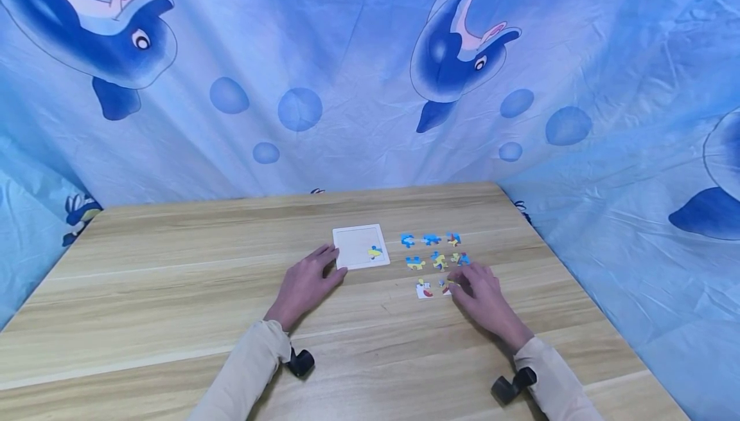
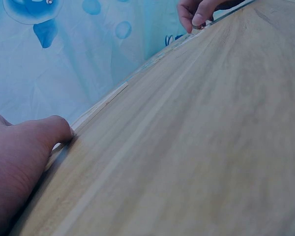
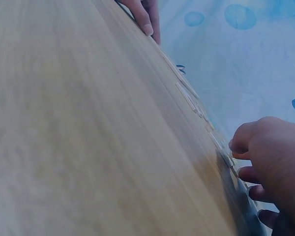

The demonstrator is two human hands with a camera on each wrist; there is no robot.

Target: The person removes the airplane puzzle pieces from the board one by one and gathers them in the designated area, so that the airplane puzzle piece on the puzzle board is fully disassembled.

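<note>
My left hand [image 1: 306,283] rests on the table at the near left corner of a white square puzzle tray [image 1: 352,263], thumb touching its near edge and fingers along its left side. In the left wrist view the thumb [image 2: 54,130] meets the tray's edge. One yellow and blue jigsaw piece [image 1: 375,252] lies inside the tray. My right hand [image 1: 480,295] hovers low with bent, spread fingers over a white and red jigsaw piece [image 1: 446,290], partly covering it. In the right wrist view a gap shows between thumb and fingers [image 3: 248,174]; contact with the piece cannot be told.
Several other pieces lie in rows right of the tray, including a blue piece [image 1: 430,240], a yellow and blue piece [image 1: 439,261] and a white piece [image 1: 424,289]. The wooden table [image 1: 173,267] ends at a blue dolphin-printed curtain [image 1: 347,54].
</note>
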